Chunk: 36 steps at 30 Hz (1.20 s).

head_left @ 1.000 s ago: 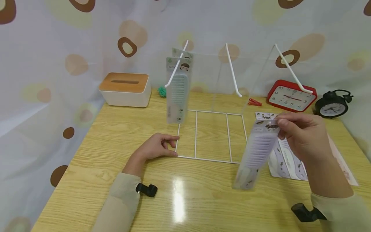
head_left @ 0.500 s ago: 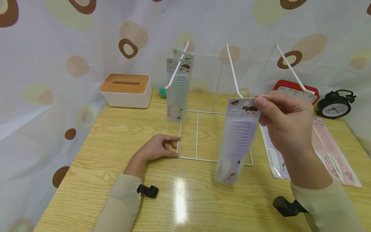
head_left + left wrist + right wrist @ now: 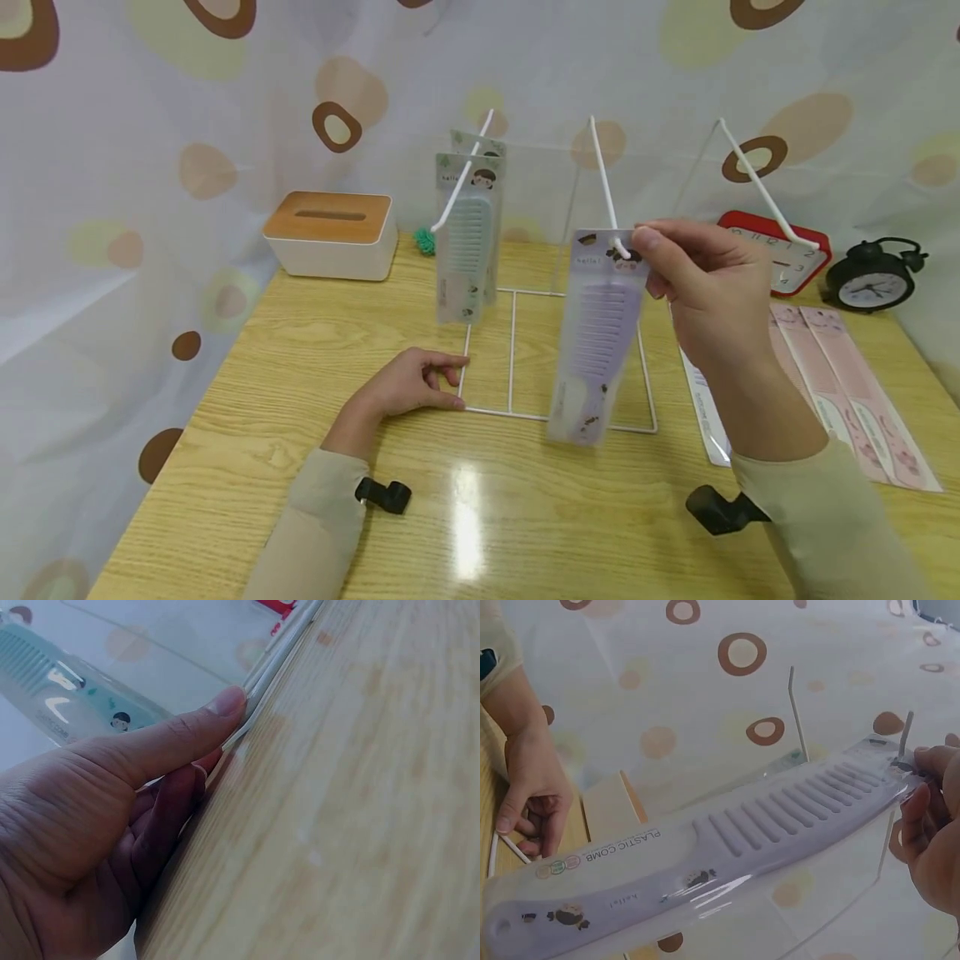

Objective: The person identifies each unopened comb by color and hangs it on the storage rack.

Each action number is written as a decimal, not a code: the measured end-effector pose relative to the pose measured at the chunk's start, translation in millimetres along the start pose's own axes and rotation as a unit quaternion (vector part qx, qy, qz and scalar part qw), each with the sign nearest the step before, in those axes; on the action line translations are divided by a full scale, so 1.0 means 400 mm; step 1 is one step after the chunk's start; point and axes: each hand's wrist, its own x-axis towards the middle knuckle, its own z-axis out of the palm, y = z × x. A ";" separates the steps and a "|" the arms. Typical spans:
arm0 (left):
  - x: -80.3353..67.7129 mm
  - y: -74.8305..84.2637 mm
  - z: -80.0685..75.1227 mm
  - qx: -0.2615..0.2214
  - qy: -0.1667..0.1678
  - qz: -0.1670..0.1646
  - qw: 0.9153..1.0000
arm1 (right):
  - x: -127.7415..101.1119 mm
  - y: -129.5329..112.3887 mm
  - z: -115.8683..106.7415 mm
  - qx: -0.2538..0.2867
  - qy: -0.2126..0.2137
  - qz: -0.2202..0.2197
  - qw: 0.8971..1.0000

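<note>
My right hand (image 3: 708,287) pinches the top corner of a packaged purple comb (image 3: 600,333) between thumb and fingers. The comb hangs upright, and the tip of the middle hook (image 3: 603,175) shows in front of its card top. My left hand (image 3: 405,382) holds the front left corner of the white wire rack's base (image 3: 512,358) on the table. In the left wrist view, the thumb (image 3: 180,735) presses on the wire, with the other fingers curled behind. Two packaged green combs (image 3: 465,242) hang one behind the other on the left hook (image 3: 453,196).
Packaged pink combs (image 3: 840,375) lie at the right, beside a purple pack (image 3: 701,400) partly hidden by my right arm. Behind stand a red clock (image 3: 787,262) and a black alarm clock (image 3: 873,283). A tissue box (image 3: 330,233) sits back left. The right hook (image 3: 765,183) bears nothing.
My right hand has carried the purple comb left and up from beside the flat packs to the middle hook, whose tip now shows in front of the card. The left hand stays on the rack.
</note>
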 end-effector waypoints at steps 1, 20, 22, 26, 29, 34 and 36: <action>-0.001 0.001 0.000 0.000 -0.001 0.001 1.000 | 0.009 0.007 0.001 -0.012 0.009 0.003 1.000; 0.007 0.007 0.014 0.006 -0.011 0.003 1.000 | 0.228 0.128 -0.047 -0.010 0.082 0.053 0.995; 0.007 0.007 0.014 0.003 -0.012 0.003 1.000 | 0.238 0.129 -0.050 -0.016 0.079 0.054 0.995; 0.005 0.009 0.013 0.000 -0.012 0.006 1.000 | 0.247 0.132 -0.054 -0.023 0.074 0.061 0.995; 0.004 0.007 0.013 0.003 -0.011 0.007 1.000 | 0.246 0.134 -0.054 -0.025 0.072 0.063 0.995; 0.000 0.005 0.007 0.010 -0.008 0.009 1.000 | 0.237 0.139 -0.060 -0.038 0.080 0.092 0.992; -0.002 0.006 0.003 0.012 -0.004 0.010 1.000 | 0.226 0.144 -0.077 -0.056 0.075 0.125 0.988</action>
